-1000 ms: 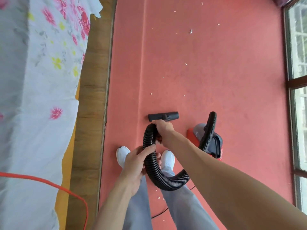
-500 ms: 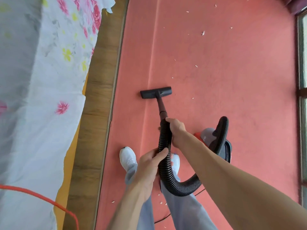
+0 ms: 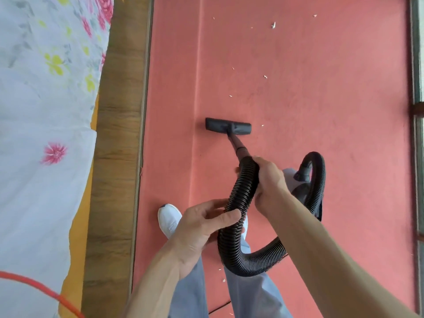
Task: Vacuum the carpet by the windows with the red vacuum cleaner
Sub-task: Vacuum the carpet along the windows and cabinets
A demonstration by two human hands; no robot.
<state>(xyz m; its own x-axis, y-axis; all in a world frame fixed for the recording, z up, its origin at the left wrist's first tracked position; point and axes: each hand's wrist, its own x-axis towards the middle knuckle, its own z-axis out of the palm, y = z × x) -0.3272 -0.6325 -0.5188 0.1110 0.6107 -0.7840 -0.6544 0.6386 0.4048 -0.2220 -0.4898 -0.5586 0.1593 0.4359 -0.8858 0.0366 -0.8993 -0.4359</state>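
Note:
A black ribbed hose (image 3: 238,228) loops from the vacuum body (image 3: 300,188), which is mostly hidden behind my right arm. My right hand (image 3: 268,180) grips the hose's upper end where it joins the short black wand. My left hand (image 3: 204,223) holds the hose lower down, thumb over it. The flat black nozzle (image 3: 228,126) lies on the red carpet (image 3: 321,99) ahead of my feet. Several small white scraps (image 3: 265,76) dot the carpet beyond and right of the nozzle.
A bed with a flowered white sheet (image 3: 46,134) and wooden frame (image 3: 117,145) runs along the left. Window frames (image 3: 418,111) line the right edge. An orange cable (image 3: 41,288) crosses the bed at bottom left. My white shoe (image 3: 168,218) stands on the carpet.
The nozzle went forward over the carpet, away from my feet, then shifted right. Both hands kept their hold on the hose and the view swung slightly left.

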